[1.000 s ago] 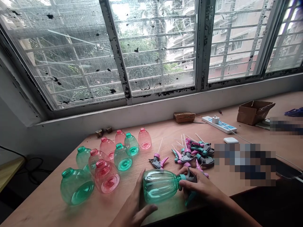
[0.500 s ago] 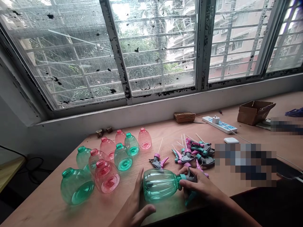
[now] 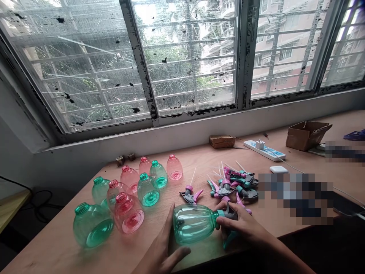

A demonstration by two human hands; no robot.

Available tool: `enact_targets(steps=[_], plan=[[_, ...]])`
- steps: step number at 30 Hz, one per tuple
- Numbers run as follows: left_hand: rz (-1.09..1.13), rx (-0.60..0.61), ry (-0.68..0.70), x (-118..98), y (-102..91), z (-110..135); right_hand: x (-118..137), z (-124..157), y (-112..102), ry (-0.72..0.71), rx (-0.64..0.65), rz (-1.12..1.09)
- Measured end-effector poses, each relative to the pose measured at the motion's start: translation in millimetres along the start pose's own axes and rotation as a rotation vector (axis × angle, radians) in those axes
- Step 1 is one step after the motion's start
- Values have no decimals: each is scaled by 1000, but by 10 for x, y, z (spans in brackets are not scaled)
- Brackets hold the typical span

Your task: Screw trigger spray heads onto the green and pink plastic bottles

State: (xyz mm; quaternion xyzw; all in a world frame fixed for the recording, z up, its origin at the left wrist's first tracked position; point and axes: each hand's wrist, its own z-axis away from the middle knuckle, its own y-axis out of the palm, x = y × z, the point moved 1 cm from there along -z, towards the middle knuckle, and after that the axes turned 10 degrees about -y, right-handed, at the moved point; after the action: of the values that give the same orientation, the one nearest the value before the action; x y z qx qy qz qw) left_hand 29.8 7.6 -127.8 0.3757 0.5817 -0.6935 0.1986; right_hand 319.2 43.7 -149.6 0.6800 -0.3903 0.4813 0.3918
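A clear green spray bottle [image 3: 194, 224] lies on its side above the table's near edge, base to the left. My right hand [image 3: 239, 224] is closed around the grey and teal trigger spray head [image 3: 228, 215] at its neck, the teal collar against the bottle's mouth. At the base end is my left hand [image 3: 165, 243], open, fingers stretched along the bottom and thumb held apart below; whether the palm touches the base I cannot tell. Just behind the bottle, a pink and grey spray head [image 3: 189, 195] rests with its tube pointing up.
Several green bottles [image 3: 92, 228] and pink bottles [image 3: 129, 215] without heads stand at the left. A pile of spray heads [image 3: 230, 184] lies behind my right hand. Farther back are a power strip [image 3: 265, 151], an open cardboard box [image 3: 305, 137] and a white case [image 3: 278, 169].
My left hand has shifted slightly right, its thumb nearer the bottle. The bottle has barely moved, and my right hand keeps its grip on the spray head.
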Motion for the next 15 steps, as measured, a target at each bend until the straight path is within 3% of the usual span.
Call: enact_targets(steps=[6, 15], plan=[[-11, 1, -61, 2, -15, -2, 25, 14, 3, 3, 10, 23], [-53, -5, -24, 87, 26, -14, 14, -1, 5, 21, -9, 3]])
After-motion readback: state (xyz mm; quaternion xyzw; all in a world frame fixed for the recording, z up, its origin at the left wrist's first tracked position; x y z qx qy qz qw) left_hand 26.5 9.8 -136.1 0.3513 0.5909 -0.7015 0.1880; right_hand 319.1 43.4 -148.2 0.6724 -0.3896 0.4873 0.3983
